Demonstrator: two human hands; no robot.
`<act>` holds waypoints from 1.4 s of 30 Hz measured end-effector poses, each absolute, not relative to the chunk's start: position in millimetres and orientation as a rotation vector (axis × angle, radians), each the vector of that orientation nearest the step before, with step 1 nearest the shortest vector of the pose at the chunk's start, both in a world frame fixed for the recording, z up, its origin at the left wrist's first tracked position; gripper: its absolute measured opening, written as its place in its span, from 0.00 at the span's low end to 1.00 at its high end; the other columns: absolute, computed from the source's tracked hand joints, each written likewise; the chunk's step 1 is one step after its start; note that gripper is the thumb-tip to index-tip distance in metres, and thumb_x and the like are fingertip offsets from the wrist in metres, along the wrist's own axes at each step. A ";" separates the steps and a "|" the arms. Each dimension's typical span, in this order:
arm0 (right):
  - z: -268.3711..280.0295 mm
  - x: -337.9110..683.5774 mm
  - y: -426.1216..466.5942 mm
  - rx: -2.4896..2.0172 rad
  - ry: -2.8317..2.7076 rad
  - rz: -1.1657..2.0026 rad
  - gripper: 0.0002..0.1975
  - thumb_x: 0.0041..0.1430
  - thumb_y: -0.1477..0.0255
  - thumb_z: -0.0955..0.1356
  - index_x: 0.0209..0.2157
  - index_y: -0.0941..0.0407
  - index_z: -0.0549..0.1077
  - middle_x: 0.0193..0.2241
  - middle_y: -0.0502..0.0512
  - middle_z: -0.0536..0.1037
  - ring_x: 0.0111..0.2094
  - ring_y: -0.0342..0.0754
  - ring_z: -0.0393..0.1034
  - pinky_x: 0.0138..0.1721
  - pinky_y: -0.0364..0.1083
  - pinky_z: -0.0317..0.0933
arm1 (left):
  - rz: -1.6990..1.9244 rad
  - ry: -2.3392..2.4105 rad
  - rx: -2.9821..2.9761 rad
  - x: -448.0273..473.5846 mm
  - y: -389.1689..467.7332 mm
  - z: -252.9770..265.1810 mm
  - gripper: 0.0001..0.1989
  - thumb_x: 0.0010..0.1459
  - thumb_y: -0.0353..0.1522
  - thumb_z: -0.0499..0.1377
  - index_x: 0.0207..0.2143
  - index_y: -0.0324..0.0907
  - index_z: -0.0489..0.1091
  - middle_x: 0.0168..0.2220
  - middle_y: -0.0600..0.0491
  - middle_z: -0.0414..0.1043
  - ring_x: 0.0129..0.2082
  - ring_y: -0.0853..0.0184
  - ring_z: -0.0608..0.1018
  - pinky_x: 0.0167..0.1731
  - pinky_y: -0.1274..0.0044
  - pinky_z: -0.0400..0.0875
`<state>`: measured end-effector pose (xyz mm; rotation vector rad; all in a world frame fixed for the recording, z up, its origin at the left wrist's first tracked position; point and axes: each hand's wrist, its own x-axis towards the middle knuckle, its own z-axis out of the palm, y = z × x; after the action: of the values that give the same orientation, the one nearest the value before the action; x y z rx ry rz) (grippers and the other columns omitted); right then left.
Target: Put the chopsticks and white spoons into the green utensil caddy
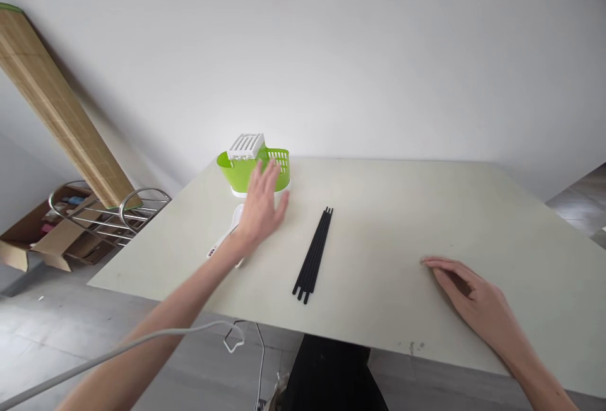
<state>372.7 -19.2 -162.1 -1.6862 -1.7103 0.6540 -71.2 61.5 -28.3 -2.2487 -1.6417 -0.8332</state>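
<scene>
My left hand (262, 206) is open, fingers spread, in front of a green basket (237, 176) with a white base and a white slotted top piece (246, 146). The hand hides part of the basket; whether it touches it I cannot tell. A white spoon (222, 240) lies under and beside that wrist, partly covered. Several black chopsticks (313, 253) lie side by side in the middle of the table. At the right, my right hand (473, 297) rests on the tabletop, fingers together and thumb near the fingertips, with nothing visible in it.
The pale table (379, 209) stands against a white wall. On the left are a rolled bamboo mat (66, 108), a metal rack (104, 218) and an open cardboard box (52, 240). A grey cable (142, 338) crosses below my left forearm.
</scene>
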 end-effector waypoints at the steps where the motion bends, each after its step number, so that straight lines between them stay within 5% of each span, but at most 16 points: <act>1: -163.0 373.5 -19.0 -1.687 -1.711 0.660 0.22 0.67 0.47 0.63 0.49 0.42 0.81 0.58 0.49 0.81 0.52 0.60 0.78 0.39 0.52 0.76 | -0.836 -1.646 -2.185 -84.0 71.8 -16.7 0.34 0.75 0.45 0.45 0.76 0.40 0.45 0.78 0.43 0.44 0.78 0.51 0.39 0.74 0.50 0.42; 4: -164.8 375.0 -17.9 -1.673 -1.713 0.682 0.22 0.67 0.47 0.64 0.49 0.42 0.81 0.58 0.49 0.80 0.52 0.59 0.79 0.39 0.51 0.76 | -0.765 -1.744 -2.052 -117.7 98.0 7.7 0.36 0.74 0.47 0.44 0.76 0.39 0.46 0.79 0.43 0.41 0.78 0.49 0.39 0.74 0.51 0.39; 15: -164.1 369.2 -20.3 -1.641 -1.737 0.658 0.20 0.70 0.50 0.62 0.51 0.42 0.80 0.59 0.50 0.79 0.52 0.58 0.78 0.37 0.51 0.74 | -0.664 -1.913 -2.037 -131.4 135.9 16.2 0.33 0.76 0.44 0.34 0.67 0.38 0.66 0.71 0.45 0.65 0.73 0.53 0.61 0.73 0.57 0.50; 24: -163.7 365.6 -20.4 -1.615 -1.720 0.664 0.19 0.71 0.51 0.62 0.51 0.41 0.79 0.59 0.50 0.79 0.50 0.57 0.78 0.35 0.49 0.73 | -0.837 -1.873 -2.178 -74.1 156.4 16.3 0.27 0.74 0.43 0.41 0.66 0.37 0.60 0.66 0.41 0.71 0.70 0.54 0.65 0.69 0.59 0.58; 42: -150.4 359.6 -17.5 -1.514 -1.678 0.682 0.19 0.73 0.53 0.61 0.49 0.46 0.79 0.56 0.55 0.80 0.52 0.56 0.77 0.38 0.49 0.73 | -0.810 -1.626 -2.644 113.6 174.9 14.5 0.26 0.70 0.41 0.45 0.66 0.42 0.57 0.69 0.43 0.66 0.70 0.48 0.61 0.67 0.53 0.57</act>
<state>359.6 -17.5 -150.4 -1.5139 -1.6780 0.6818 113.6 174.9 14.5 -2.6443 -1.6255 -0.8100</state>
